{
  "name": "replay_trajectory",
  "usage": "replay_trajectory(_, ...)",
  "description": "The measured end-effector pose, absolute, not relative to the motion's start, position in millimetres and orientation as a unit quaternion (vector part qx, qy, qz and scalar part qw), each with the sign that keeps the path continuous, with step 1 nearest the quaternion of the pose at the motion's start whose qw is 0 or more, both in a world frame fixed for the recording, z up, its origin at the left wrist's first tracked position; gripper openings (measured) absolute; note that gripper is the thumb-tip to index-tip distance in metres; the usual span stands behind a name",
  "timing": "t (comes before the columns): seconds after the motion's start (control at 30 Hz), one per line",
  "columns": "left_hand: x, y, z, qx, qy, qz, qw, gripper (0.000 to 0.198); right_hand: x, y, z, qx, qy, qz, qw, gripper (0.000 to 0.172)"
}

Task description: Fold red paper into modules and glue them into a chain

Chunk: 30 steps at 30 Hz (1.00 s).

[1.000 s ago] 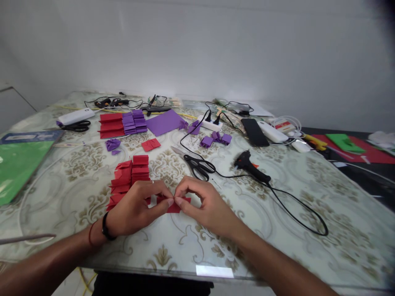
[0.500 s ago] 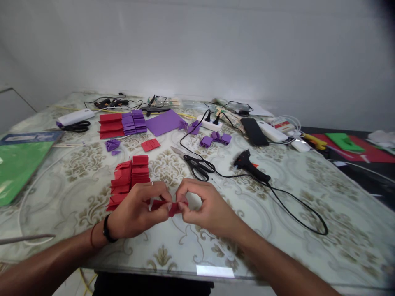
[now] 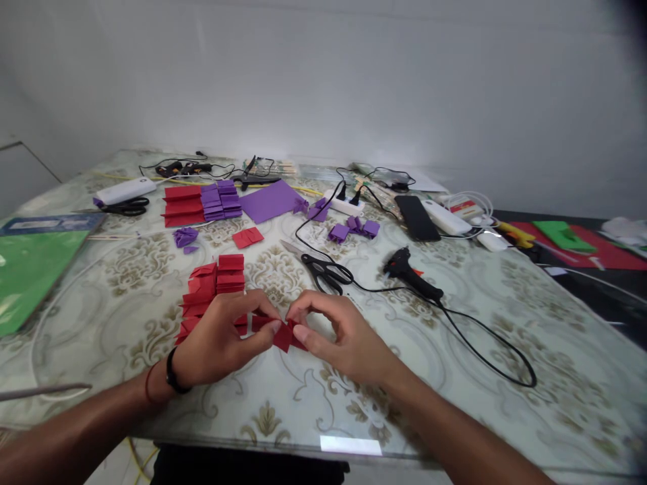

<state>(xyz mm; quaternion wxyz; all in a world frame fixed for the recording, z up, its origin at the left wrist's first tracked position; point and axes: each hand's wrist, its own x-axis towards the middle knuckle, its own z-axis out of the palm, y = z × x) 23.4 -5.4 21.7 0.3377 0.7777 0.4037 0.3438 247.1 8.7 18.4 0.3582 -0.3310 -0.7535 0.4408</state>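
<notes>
A small folded piece of red paper [image 3: 283, 339] is pinched between both my hands just above the table. My left hand [image 3: 231, 340] grips its left part with thumb and forefinger. On its right end, my right hand [image 3: 340, 337] closes thumb and fingers, hiding part of the paper. Partly behind my left hand lie rows of folded red paper pieces [image 3: 202, 286]. A flat creased red paper square [image 3: 247, 237] rests farther back. Black-handled scissors [image 3: 323, 269] lie beyond my right hand, their blades pointing back and left.
A black glue gun [image 3: 412, 273] lies at right, its cord looping forward. Purple folded pieces [image 3: 354, 229], a purple sheet [image 3: 270, 202], a power strip [image 3: 344, 202] and a phone [image 3: 417, 217] are at the back. Green paper in a sleeve [image 3: 40, 276] lies left.
The red paper between my hands has tilted, and more of its lower flap shows below my fingertips. My fingers have shifted slightly along it.
</notes>
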Motion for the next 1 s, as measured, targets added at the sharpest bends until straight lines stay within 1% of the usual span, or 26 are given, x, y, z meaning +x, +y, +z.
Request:
replay_trajectory(0.17, 24.4, -4.4, 17.4, 0.782, 0.411, 0.346, 0.318, 0.010, 247.0, 6.5, 20.0, -0.364, -0.746, 0.440, 0.343, 0.012)
replay_trajectory(0.33, 24.8, -5.1, 15.7, 0.779, 0.416, 0.354, 0.310, 0.009, 246.9, 6.3, 19.5, -0.368, -0.749, 0.436, 0.337, 0.011)
replay_trajectory(0.47, 24.2, -4.3, 14.9, 0.782, 0.416, 0.362, 0.291, 0.010, 245.5, 6.5, 17.3, -0.373, -0.755, 0.417, 0.343, 0.007)
replay_trajectory(0.57, 24.1, -4.1, 14.7, 0.784, 0.418, 0.361, 0.284, 0.010, 244.9, 7.0, 15.5, -0.374, -0.758, 0.405, 0.348, 0.012)
replay_trajectory(0.77, 26.4, -4.2, 17.6, 0.777, 0.432, 0.335, 0.313, 0.010, 244.1, 7.9, 13.4, -0.390, -0.752, 0.388, 0.363, 0.009)
replay_trajectory(1.0, 27.0, -4.5, 19.7, 0.766, 0.438, 0.314, 0.350, 0.009, 244.1, 6.9, 13.4, -0.376, -0.754, 0.396, 0.364, 0.008)
